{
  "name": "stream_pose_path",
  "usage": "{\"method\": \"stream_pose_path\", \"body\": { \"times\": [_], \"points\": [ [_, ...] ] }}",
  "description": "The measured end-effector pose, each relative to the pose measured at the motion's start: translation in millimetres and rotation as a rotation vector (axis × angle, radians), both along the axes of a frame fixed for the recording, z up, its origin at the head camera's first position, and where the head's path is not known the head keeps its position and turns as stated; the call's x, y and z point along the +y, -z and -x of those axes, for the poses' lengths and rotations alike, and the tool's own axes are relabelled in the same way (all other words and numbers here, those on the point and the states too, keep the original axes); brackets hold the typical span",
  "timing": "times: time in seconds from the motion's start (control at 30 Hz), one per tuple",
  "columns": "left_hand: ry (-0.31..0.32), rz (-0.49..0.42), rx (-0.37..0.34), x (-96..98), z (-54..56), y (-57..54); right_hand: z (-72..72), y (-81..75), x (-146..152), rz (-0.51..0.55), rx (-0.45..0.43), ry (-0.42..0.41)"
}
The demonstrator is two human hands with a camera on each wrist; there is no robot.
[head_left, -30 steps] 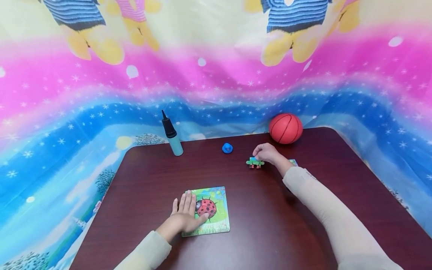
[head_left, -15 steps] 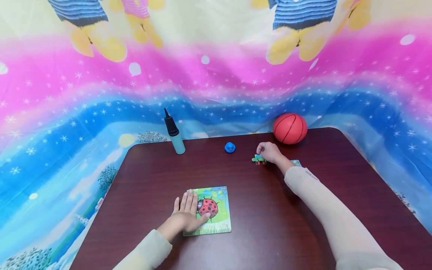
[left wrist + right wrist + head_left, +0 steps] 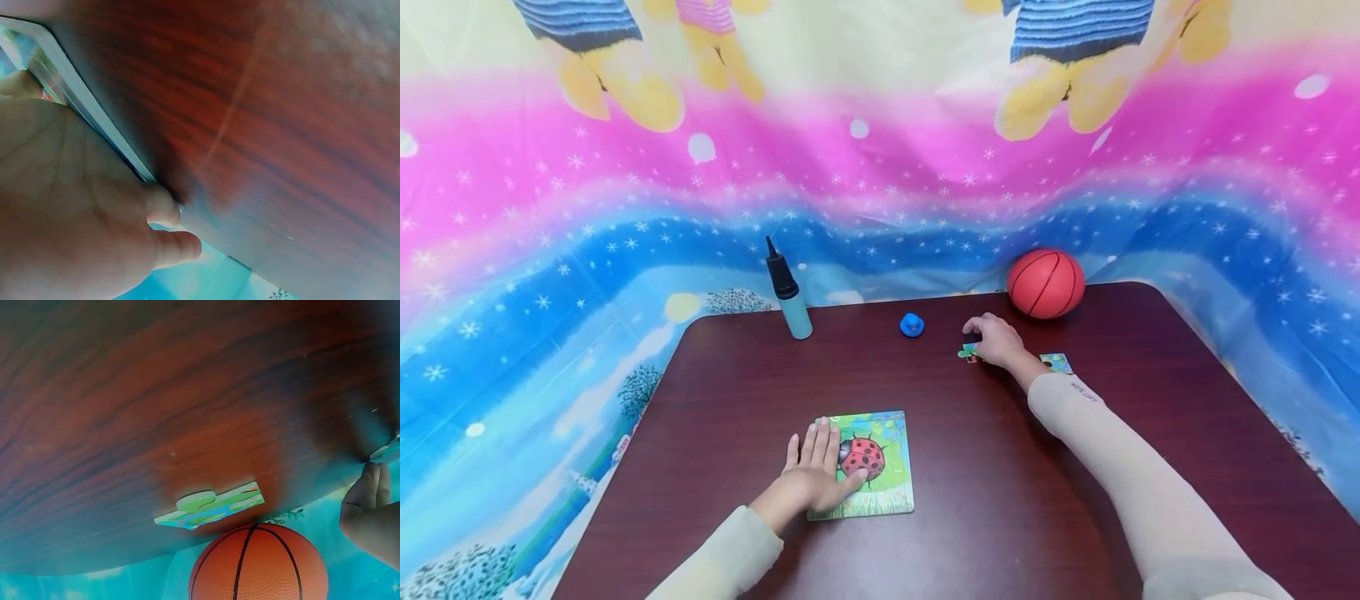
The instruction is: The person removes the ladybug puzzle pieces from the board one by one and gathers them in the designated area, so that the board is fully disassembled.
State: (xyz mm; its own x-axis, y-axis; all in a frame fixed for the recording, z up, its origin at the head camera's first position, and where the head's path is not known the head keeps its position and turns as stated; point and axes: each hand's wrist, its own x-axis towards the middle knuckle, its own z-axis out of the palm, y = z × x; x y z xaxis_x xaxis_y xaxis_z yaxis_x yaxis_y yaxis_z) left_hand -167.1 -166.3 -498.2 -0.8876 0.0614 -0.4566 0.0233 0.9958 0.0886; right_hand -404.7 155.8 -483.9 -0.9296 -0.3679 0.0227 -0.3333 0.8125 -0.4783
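My left hand lies flat with fingers spread on the left part of a square ladybug puzzle. In the left wrist view the palm covers the puzzle's edge. At the back right, my right hand is over a green and blue jigsaw piece on the table, its fingers loosely bent and partly hiding the piece. The right wrist view has the fingertips right by that piece at the frame's edge. A second jigsaw piece lies to the right, behind the wrist.
A red basketball sits at the back edge, just beyond my right hand. Left of that hand is a small blue rubber duck. A teal and black hand pump stands farther left. A printed curtain hangs behind the dark wooden table.
My right hand has shifted slightly right with the jigsaw piece, which now lies lower on the table, and the fingers have loosened from it. The left hand stays on the puzzle.
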Motion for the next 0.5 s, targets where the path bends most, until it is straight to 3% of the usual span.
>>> {"method": "stream_pose_path", "body": {
  "times": [0.1, 0.23, 0.3, 0.37, 0.43, 0.5],
  "points": [
    [-0.002, -0.005, -0.001, -0.4, -0.4, 0.4, -6.4, -2.1, -6.6, -0.006, 0.053, 0.002],
    [-0.006, 0.0, -0.003, -1.4, -1.7, 0.2, -26.5, -4.6, -34.4, -0.032, 0.238, -0.02],
    [-0.007, 0.002, -0.007, -2.2, -2.6, -0.2, -43.8, -5.3, -56.6, -0.044, 0.352, -0.07],
    [-0.006, 0.001, -0.006, -2.6, -2.6, -1.2, -66.2, -11.1, -81.1, -0.074, 0.411, -0.151],
    [-0.005, -0.005, -0.004, -2.2, -2.2, -2.6, -90.7, -18.9, -104.1, -0.116, 0.418, -0.241],
    [-0.005, -0.014, -0.011, -1.2, -2.3, -5.3, -116.2, -25.5, -126.8, -0.206, 0.351, -0.339]
  ]
}}
